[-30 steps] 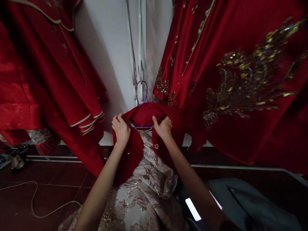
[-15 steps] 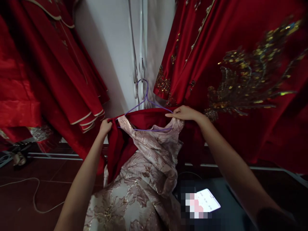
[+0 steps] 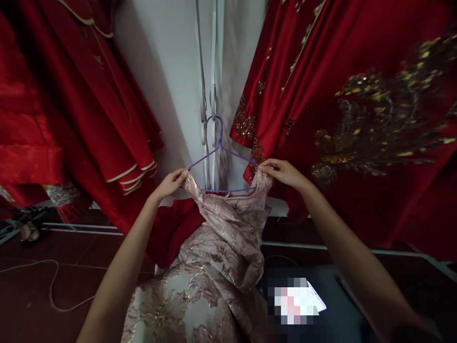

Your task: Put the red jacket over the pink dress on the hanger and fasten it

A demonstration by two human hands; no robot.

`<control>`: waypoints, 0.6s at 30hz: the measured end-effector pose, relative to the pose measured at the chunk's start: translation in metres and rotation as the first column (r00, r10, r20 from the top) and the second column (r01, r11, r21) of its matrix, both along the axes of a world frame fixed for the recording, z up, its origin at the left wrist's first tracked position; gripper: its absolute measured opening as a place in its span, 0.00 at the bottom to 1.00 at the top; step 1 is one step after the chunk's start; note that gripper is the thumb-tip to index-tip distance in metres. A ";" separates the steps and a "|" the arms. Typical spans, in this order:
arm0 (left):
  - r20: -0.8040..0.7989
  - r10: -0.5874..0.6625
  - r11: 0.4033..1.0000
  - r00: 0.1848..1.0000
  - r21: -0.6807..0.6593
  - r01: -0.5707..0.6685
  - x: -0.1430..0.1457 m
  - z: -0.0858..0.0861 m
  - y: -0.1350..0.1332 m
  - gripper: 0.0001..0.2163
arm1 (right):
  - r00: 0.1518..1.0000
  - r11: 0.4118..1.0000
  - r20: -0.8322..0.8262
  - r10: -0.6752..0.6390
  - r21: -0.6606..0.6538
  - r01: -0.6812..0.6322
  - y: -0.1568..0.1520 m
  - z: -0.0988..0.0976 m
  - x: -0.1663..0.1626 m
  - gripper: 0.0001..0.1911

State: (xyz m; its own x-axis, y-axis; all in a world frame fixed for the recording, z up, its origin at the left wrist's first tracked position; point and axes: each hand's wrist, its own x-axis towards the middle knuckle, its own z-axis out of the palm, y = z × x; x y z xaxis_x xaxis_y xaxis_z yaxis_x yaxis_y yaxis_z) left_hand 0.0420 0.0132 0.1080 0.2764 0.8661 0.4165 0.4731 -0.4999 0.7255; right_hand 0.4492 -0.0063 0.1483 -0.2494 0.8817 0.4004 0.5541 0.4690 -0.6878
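A purple wire hanger (image 3: pixel 220 155) carries a pale pink and gold brocade garment (image 3: pixel 221 247) in front of me. My left hand (image 3: pixel 170 183) pinches the garment's left shoulder at the hanger's left end. My right hand (image 3: pixel 283 172) pinches the right shoulder at the hanger's right end. A dark red cloth (image 3: pixel 174 228) hangs down behind and below the brocade on the left, off the hanger's top.
Red satin robes (image 3: pixel 71 109) with cream trim hang at the left. A red gown with gold embroidery (image 3: pixel 357 119) hangs at the right. A white wall (image 3: pixel 167 85) is behind. A lit phone screen (image 3: pixel 298 302) lies low right. A white cord (image 3: pixel 50 286) trails on the dark floor.
The red cloth that covered the hanger's top has slid down off it. My hands moved apart to the hanger's two ends, baring the purple wire and the brocade shoulders.
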 end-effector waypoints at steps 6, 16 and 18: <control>-0.017 0.100 0.990 0.995 0.101 -0.098 -0.008 -0.007 0.004 0.22 | 0.977 0.990 -0.187 -0.102 0.076 0.118 0.002 -0.004 0.005 0.20; -0.237 0.398 0.917 0.886 0.073 -0.393 -0.019 -0.063 -0.046 0.23 | 0.913 0.931 -0.194 -0.359 -0.002 0.365 -0.046 -0.063 0.029 0.19; -0.276 0.359 0.932 0.892 0.151 -0.328 0.000 -0.050 -0.054 0.21 | 0.989 0.989 -0.034 -0.144 -0.030 0.143 -0.067 -0.055 0.014 0.17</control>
